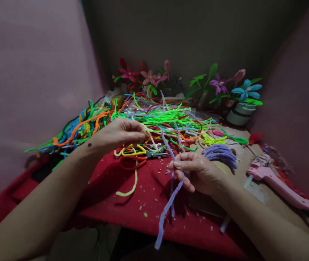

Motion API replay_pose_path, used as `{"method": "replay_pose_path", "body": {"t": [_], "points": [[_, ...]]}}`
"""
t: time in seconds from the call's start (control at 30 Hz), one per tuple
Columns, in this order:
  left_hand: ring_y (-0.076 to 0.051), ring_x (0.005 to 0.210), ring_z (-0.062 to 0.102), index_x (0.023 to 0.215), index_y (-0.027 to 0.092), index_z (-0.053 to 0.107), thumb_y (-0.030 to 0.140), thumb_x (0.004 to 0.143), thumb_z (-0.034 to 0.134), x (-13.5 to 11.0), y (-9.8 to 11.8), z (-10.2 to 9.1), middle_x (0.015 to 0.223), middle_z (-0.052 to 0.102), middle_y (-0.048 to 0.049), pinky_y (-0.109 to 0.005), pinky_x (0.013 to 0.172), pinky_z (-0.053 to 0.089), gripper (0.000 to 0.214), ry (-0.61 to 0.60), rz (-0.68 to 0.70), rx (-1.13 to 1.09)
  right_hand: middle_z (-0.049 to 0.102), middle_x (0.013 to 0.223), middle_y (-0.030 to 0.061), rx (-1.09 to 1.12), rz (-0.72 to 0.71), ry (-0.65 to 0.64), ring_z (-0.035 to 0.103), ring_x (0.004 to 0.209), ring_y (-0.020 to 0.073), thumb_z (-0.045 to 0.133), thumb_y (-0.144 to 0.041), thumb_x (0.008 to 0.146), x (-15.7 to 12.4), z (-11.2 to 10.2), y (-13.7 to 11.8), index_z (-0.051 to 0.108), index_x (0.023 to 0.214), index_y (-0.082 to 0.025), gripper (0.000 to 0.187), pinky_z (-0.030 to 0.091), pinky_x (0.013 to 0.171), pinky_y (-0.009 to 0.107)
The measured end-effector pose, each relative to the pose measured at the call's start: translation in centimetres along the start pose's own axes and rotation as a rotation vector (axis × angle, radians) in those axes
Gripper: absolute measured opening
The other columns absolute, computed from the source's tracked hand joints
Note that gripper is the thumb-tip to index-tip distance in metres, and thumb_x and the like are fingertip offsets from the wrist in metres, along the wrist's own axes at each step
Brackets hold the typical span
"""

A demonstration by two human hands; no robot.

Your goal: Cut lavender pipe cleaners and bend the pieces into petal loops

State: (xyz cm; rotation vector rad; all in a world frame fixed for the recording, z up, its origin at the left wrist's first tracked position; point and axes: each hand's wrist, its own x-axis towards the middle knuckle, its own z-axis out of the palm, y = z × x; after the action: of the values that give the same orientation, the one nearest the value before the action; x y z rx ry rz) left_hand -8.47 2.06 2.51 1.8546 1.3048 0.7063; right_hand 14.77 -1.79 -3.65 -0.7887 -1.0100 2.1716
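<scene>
My right hand (195, 168) pinches purple pipe cleaners (168, 210) between thumb and fingers; their ends stick up toward the pile and hang down past the table's front edge. Over the near side of a heap of mixed pipe cleaners (165, 116), my left hand (130, 131) is closed, thumb against fingers. What its fingertips hold, if anything, blends into the heap. Below that hand lie scissors (157, 154) with dark blades and an orange-red handle. A pale yellow pipe cleaner (134, 185) curves over the red cloth (111, 203). Beside my right hand rests a purple bundle (220, 155).
A pink glue gun (279, 183) lies on cardboard (243, 145) at the right. Pipe-cleaner flowers stand along the back, including a blue flower (246, 90) in a white jar (240, 114). More strands (81, 128) spread left. Small scraps dot the cloth. Walls rise on both sides.
</scene>
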Motion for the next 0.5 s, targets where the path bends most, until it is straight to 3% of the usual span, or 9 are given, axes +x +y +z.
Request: {"method": "replay_pose_path", "body": {"t": [0.1,0.2,0.33,0.5], "points": [[-0.014,0.064,0.053,0.078,0.017,0.061,0.025,0.071,0.056,-1.0,-2.1,-0.4,0.071,0.06,-0.0015,-0.023,0.056,0.038,0.012,-0.168,0.07,0.511,0.06,0.047,-0.0001,0.011,-0.004,0.001,0.047,0.027,0.0067,0.069,-0.023,0.065,0.2,-0.3,0.1,0.064,0.073,-0.008,0.017,0.031,0.024,0.014],[-0.016,0.065,0.05,0.075,0.018,0.056,0.015,0.072,0.046,-1.5,-3.9,0.9,0.074,0.058,-0.004,-0.026,0.057,0.035,0.011,-0.188,0.165,0.858,0.059,0.046,-0.0006,-0.002,0.003,0.005,0.046,0.027,0.0059,0.068,-0.022,0.066,0.2,-0.4,0.2,0.065,0.073,-0.008,0.015,0.029,0.024,0.013],[-0.018,0.066,0.049,0.075,0.018,0.051,0.011,0.073,0.04,-1.4,-5.2,1.7,0.075,0.057,-0.0065,-0.029,0.06,0.033,0.013,-0.157,0.263,0.956,0.059,0.046,-0.0006,-0.031,-0.008,0.006,0.044,0.026,0.005,0.067,-0.023,0.068,0.3,-0.6,0.3,0.066,0.075,-0.008,0.017,0.029,0.025,0.013],[-0.017,0.062,0.047,0.068,0.02,0.042,0.02,0.072,0.044,-1.3,-4.6,0.3,0.068,0.052,-0.002,-0.027,0.056,0.032,0.005,-0.087,0.153,0.858,0.058,0.046,-0.0008,-0.034,-0.003,-0.015,0.044,0.025,0.0052,0.069,-0.025,0.066,0.4,-0.7,0.3,0.067,0.073,-0.008,0.018,0.028,0.025,0.013]]}}
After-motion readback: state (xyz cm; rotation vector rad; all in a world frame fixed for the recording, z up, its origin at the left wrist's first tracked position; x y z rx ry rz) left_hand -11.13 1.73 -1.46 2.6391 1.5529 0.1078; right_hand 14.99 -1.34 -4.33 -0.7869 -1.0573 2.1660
